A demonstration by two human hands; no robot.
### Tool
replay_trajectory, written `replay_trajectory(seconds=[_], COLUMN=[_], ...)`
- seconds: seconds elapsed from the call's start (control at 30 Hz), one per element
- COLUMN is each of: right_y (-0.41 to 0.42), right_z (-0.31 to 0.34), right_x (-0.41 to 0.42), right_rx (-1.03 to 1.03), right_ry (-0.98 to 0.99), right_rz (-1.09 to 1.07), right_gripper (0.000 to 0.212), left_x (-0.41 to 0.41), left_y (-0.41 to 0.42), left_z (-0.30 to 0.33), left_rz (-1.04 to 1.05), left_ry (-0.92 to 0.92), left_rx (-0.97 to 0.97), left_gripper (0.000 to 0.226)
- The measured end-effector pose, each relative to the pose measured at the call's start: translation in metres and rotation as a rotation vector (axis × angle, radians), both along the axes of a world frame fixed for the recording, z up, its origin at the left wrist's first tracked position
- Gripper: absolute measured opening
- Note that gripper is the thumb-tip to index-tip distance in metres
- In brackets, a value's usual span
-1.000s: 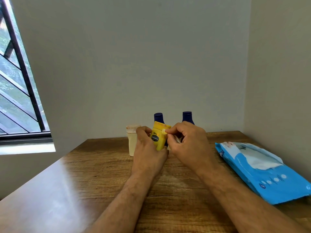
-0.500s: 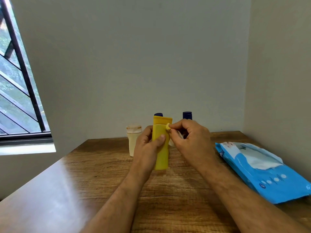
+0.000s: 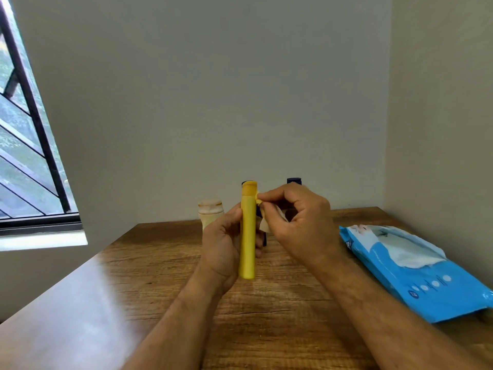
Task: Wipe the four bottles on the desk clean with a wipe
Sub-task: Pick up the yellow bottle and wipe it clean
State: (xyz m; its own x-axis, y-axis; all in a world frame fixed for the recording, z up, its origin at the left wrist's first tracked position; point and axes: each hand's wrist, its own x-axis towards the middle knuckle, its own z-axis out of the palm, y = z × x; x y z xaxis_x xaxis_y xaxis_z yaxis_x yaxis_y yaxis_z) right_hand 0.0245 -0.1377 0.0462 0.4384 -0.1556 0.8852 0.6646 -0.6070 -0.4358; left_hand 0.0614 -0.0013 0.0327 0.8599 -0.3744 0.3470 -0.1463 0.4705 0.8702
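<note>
Head view: at frame centre the left hand [image 3: 222,247] grips the smooth yellow bottle [image 3: 248,233], now turned edge-on and raised upright. The right hand [image 3: 298,220] pinches a crumpled white wipe [image 3: 266,222] against its upper side; wiping looks underway above the wood-grain tabletop [image 3: 280,316].

Left hand [image 3: 221,247] holds yellow bottle [image 3: 248,233] (seemingly upright).

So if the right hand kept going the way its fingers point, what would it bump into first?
Probably the yellow bottle: the right hand points left, and its fingertips, pinching a wipe, are already at the bottle's upper side. The left hand grips that bottle.
</note>
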Motion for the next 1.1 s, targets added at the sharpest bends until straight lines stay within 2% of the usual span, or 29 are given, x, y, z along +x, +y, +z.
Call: replay_trajectory(seconds=[0.1,0.23,0.4,0.5,0.6,0.77,0.97,1.1], right_y=[0.001,-0.001,0.002,0.005,0.006,-0.001,0.006,0.008], right_z=[-0.003,-0.004,-0.007,-0.01,-0.008,-0.004,-0.006,-0.007], right_x=[0.003,0.001,-0.003,-0.002,-0.001,0.003,-0.003,-0.004], right_rx=[-0.022,-0.058,-0.274,-0.341,-0.243,-0.076,-0.124,-0.201], right_ry=[0.075,0.199,0.401,0.361,0.247,0.084,0.253,0.302], right_rz=[0.028,0.076,0.142,0.039,-0.04,-0.118,0.112,0.143], right_gripper=[0.007,0.009,0.009,0.008,0.005,0.004,0.011,0.01], left_x=[0.003,0.01,0.013,0.013,0.012,0.006,0.01,0.018], left_y=[-0.002,-0.002,-0.001,-0.001,-0.002,-0.004,0.001,0.005], left_z=[0.001,-0.001,0.003,0.002,0.003,0.0,0.004,0.005], left_rz=[-0.005,0.149,0.213,0.195,0.167,0.085,0.136,0.243], left_ry=[0.026,-0.039,-0.044,-0.002,0.041,0.096,0.225,0.18], left_rx=[-0.037,-0.06,-0.117,-0.07,-0.008,0.096,-0.071,-0.142], left_gripper=[0.035,0.038,0.06,0.041,0.023,0.028,0.034,0.033])
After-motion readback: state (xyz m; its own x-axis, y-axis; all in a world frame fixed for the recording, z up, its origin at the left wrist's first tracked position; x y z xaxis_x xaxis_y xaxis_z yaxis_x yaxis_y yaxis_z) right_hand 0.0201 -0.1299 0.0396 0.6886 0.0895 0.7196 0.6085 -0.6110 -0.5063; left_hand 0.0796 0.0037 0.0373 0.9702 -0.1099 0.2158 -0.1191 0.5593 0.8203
